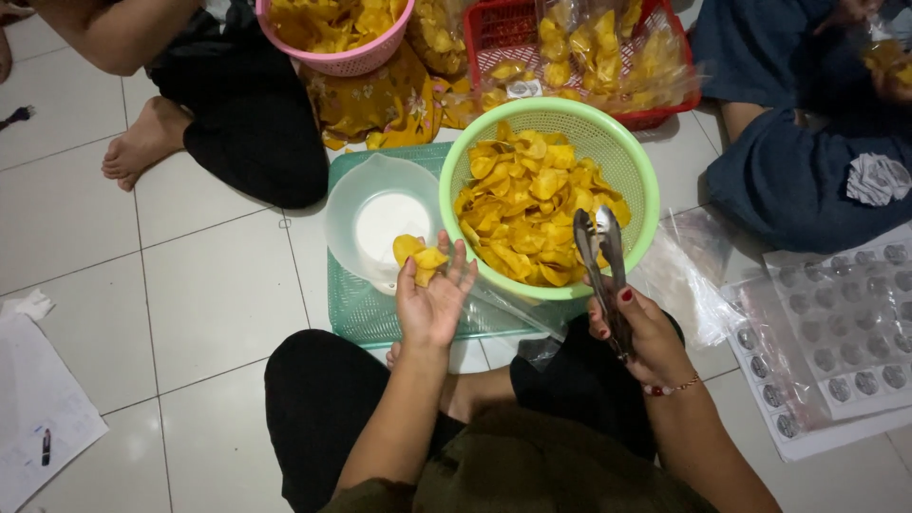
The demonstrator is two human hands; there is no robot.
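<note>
Left hand [432,302] open, palm up, cupping a few yellow chips [419,258] on the fingertips, held over the near rim of a clear plastic bowl [366,204]. Right hand [646,334] clenched around the handles of metal tongs [601,256], red-painted nails showing, a beaded bracelet [671,388] at the wrist. Tong tips close together, resting over the near right side of a green basket [622,157] heaped with more yellow chips. Whether anything sits between the tips, cannot tell.

Green basket and clear bowl side by side, touching, both on a green mesh tray [366,313] lying on the white tiled floor [204,275]. Beyond them, toward the far edge of the floor, a pink basket [337,62] of chips and a red crate [494,28] with filled clear bags. Flat empty plastic bags [689,271] just right of the green basket, sheets of round stickers [845,332] further right. Papers [38,408] at the near left corner. Other people seated on the floor at far left and far right, a bare foot [142,142] showing at left.
</note>
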